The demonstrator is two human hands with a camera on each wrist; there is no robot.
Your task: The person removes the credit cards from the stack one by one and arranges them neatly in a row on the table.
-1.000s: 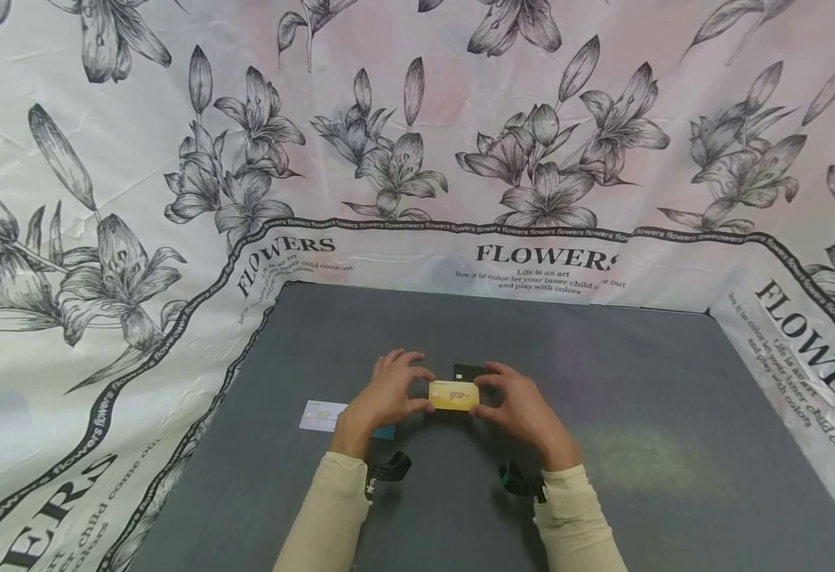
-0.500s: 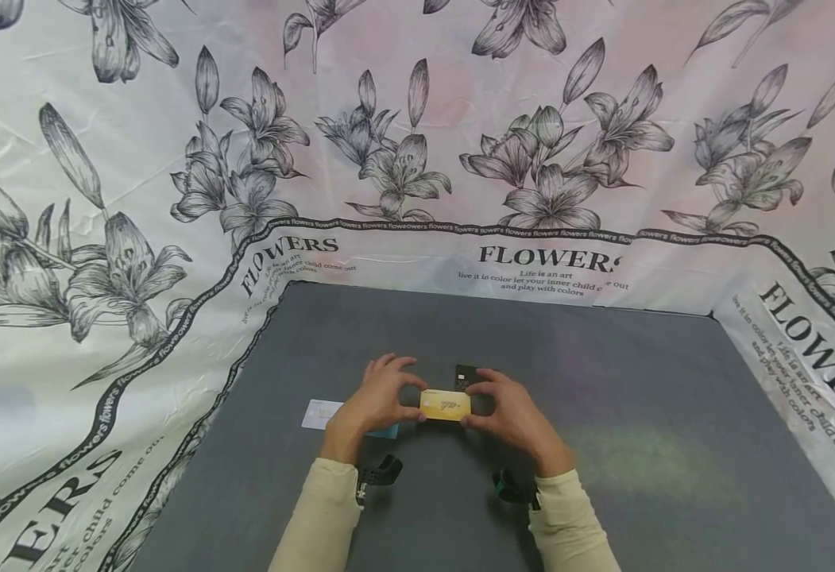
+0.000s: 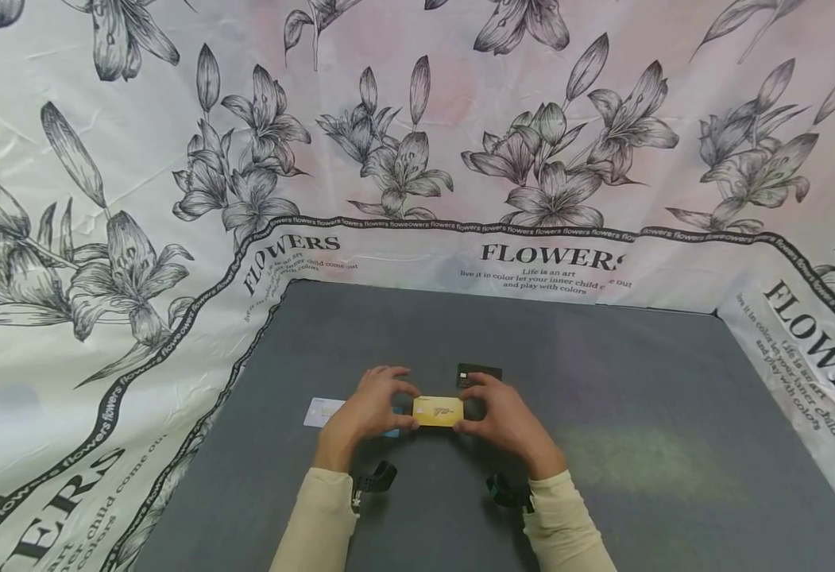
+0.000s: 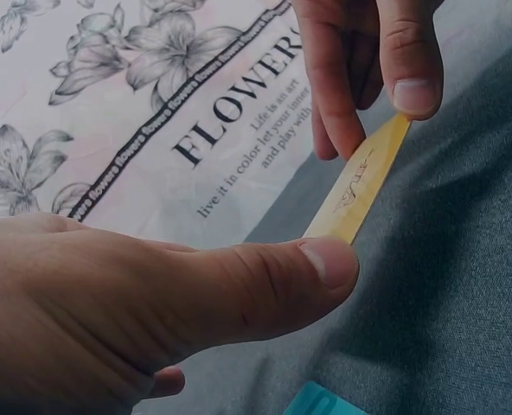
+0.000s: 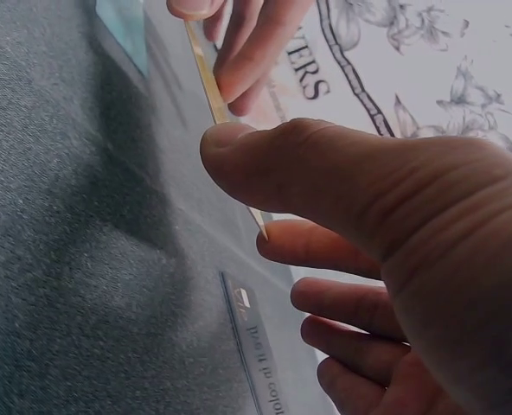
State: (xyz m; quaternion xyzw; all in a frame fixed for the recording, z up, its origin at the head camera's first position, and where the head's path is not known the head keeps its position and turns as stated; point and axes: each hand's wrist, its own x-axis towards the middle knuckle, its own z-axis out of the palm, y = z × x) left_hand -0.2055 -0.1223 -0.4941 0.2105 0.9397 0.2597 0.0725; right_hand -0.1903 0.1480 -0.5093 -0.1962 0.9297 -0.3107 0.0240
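Both hands hold one yellow card [image 3: 438, 411] above the dark table. The left hand [image 3: 370, 409] pinches its left end between thumb and fingers, and the right hand [image 3: 506, 413] pinches its right end. In the left wrist view the card [image 4: 360, 186] spans the two thumbs, its printed face showing. From the right wrist the card [image 5: 206, 73] appears nearly edge-on, with the right thumb on it. A black card [image 3: 489, 372] lies behind the right fingers. Left of the left hand lies a whitish card [image 3: 317, 411]; a blue card [image 4: 321, 403] is partly hidden beneath that hand.
A grey table [image 3: 646, 397] extends around the hands. White fabric with black flower prints [image 3: 403, 175] rises at its back and along both sides. A dark strap [image 3: 380, 477] is on the left wrist, another [image 3: 504, 491] on the right.
Both hands have moved the yellow card a little left and nearer to the person. More of the black card now shows, and the blue card is more covered by the left hand.
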